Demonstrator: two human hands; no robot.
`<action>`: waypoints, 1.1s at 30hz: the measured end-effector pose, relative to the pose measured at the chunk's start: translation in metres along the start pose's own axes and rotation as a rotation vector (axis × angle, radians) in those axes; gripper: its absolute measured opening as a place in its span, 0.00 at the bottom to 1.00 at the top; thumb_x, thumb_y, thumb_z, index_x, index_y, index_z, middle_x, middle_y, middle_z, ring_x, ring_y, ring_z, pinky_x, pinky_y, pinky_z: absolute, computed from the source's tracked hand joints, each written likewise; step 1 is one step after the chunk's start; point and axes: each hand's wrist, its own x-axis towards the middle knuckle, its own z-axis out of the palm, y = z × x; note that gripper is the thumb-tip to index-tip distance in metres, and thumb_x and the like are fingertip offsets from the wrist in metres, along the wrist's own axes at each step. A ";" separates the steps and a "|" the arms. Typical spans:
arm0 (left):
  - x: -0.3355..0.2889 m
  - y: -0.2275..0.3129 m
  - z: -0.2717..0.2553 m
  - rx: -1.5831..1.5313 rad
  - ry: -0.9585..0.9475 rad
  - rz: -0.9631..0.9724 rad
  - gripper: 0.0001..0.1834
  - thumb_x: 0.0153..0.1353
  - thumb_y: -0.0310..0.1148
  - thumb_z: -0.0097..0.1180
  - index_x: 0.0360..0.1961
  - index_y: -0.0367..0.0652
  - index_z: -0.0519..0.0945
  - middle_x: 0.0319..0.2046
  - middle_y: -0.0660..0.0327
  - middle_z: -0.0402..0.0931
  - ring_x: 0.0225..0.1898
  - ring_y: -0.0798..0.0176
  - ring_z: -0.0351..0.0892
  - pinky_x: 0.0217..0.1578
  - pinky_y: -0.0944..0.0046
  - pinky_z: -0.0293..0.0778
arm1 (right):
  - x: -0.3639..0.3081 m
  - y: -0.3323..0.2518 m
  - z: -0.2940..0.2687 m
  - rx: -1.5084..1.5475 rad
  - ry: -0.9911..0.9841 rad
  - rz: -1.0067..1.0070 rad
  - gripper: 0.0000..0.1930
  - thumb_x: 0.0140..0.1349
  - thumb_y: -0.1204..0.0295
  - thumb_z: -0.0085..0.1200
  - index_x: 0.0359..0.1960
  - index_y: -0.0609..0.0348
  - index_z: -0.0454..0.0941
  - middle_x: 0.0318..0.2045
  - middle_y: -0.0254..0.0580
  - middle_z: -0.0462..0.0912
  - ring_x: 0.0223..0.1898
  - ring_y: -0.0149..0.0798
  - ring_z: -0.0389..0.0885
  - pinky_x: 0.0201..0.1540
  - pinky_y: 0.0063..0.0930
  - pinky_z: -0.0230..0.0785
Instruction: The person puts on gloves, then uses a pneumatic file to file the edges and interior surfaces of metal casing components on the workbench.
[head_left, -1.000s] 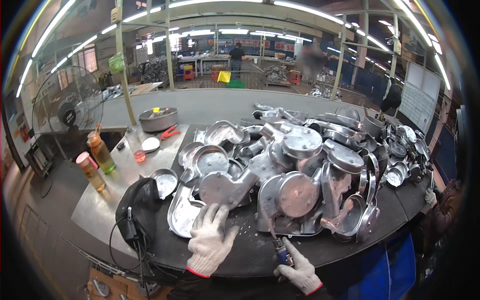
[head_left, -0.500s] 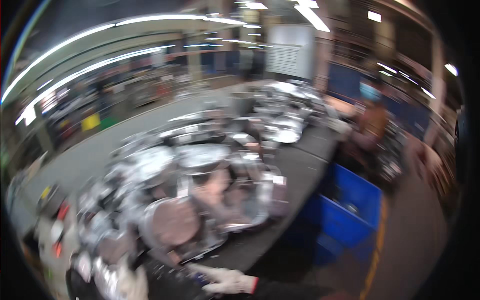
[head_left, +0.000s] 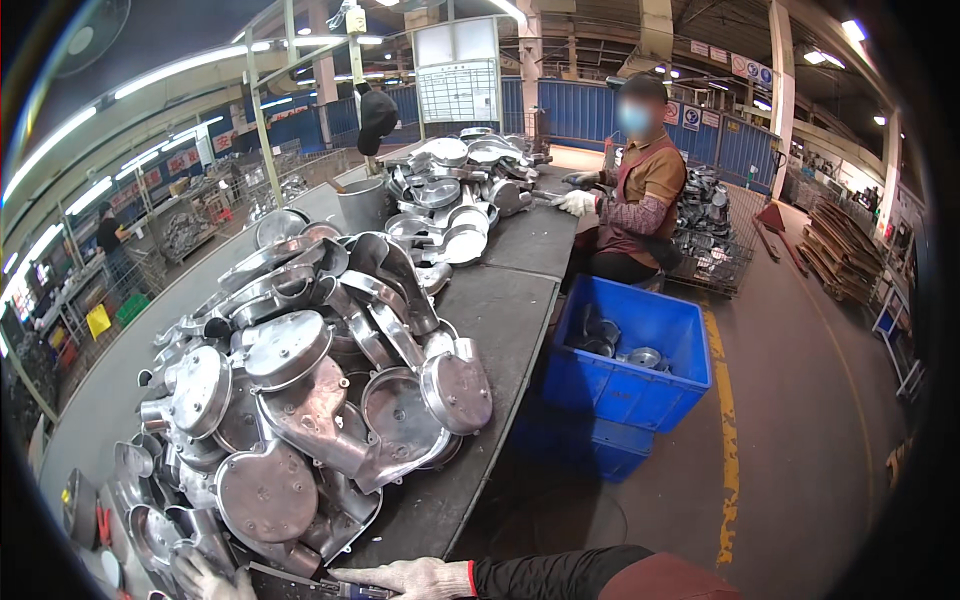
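My right hand (head_left: 410, 577), in a white knit glove with a red cuff, is at the lower edge, closed on a long, narrow hand tool (head_left: 320, 586) with a dark, bluish handle. The tool's exact kind does not show. Just left of it is my left hand (head_left: 212, 580), also gloved, its fingers spread against the silvery metal castings at the near end of the pile. Beside both hands lies a round-bodied metal casting (head_left: 267, 490) with a spout-like neck. The picture's lower edge cuts off part of each hand.
A heap of similar castings (head_left: 290, 345) covers much of the dark-topped workbench (head_left: 500, 300). Beyond stand a grey pot (head_left: 365, 205) and a second heap. To the right, a blue bin (head_left: 630, 390) holds several metal parts. A masked co-worker (head_left: 640, 190) sits at the bench's far right.
The view has swung to the right and sharpened from a blur, so bench, bin and co-worker appear farther left. My hands remain near the lower edge, the right one still gripping the tool.
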 end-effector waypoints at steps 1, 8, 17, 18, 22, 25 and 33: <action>-0.001 0.001 0.001 0.029 -0.028 -0.009 0.56 0.60 0.70 0.57 0.77 0.40 0.57 0.72 0.34 0.57 0.71 0.30 0.59 0.70 0.34 0.59 | 0.000 0.001 -0.001 0.003 -0.007 -0.001 0.45 0.58 0.60 0.58 0.80 0.33 0.54 0.36 0.44 0.88 0.34 0.42 0.87 0.43 0.38 0.79; -0.005 0.019 -0.005 0.250 0.006 0.002 0.57 0.63 0.72 0.52 0.78 0.39 0.53 0.72 0.34 0.57 0.71 0.31 0.60 0.69 0.36 0.61 | 0.001 0.009 -0.004 -0.048 -0.035 -0.009 0.46 0.59 0.56 0.59 0.80 0.34 0.53 0.45 0.55 0.87 0.45 0.54 0.87 0.52 0.47 0.76; -0.006 0.041 -0.021 0.455 0.022 -0.025 0.58 0.61 0.70 0.54 0.77 0.35 0.54 0.71 0.35 0.60 0.69 0.31 0.65 0.67 0.37 0.66 | 0.003 0.021 -0.001 -0.013 -0.084 -0.008 0.46 0.60 0.50 0.59 0.80 0.32 0.51 0.64 0.58 0.77 0.62 0.62 0.77 0.64 0.51 0.68; -0.005 0.042 -0.021 0.489 0.078 -0.037 0.58 0.60 0.70 0.55 0.77 0.35 0.54 0.71 0.36 0.60 0.69 0.31 0.65 0.67 0.37 0.66 | 0.003 0.023 0.000 -0.012 -0.080 -0.007 0.46 0.60 0.50 0.59 0.80 0.32 0.51 0.64 0.58 0.77 0.62 0.62 0.77 0.64 0.51 0.68; -0.005 0.037 -0.018 0.395 -0.024 -0.019 0.56 0.60 0.65 0.58 0.76 0.34 0.56 0.71 0.36 0.62 0.68 0.32 0.66 0.67 0.39 0.67 | 0.010 0.031 0.005 -0.164 0.031 -0.167 0.47 0.61 0.49 0.58 0.81 0.33 0.49 0.62 0.61 0.78 0.61 0.63 0.78 0.62 0.51 0.69; -0.003 0.032 -0.017 0.359 -0.043 -0.005 0.55 0.60 0.64 0.59 0.76 0.34 0.57 0.70 0.36 0.62 0.68 0.33 0.66 0.66 0.40 0.67 | 0.015 0.040 0.010 -0.147 0.047 -0.228 0.48 0.59 0.49 0.58 0.81 0.33 0.47 0.60 0.62 0.78 0.59 0.63 0.78 0.61 0.51 0.70; 0.002 0.025 -0.007 0.290 -0.080 0.010 0.54 0.60 0.61 0.62 0.75 0.33 0.58 0.70 0.36 0.63 0.68 0.34 0.67 0.66 0.42 0.68 | 0.020 0.051 0.008 -0.138 -0.009 -0.234 0.48 0.61 0.44 0.56 0.81 0.35 0.47 0.61 0.61 0.78 0.58 0.62 0.79 0.59 0.49 0.71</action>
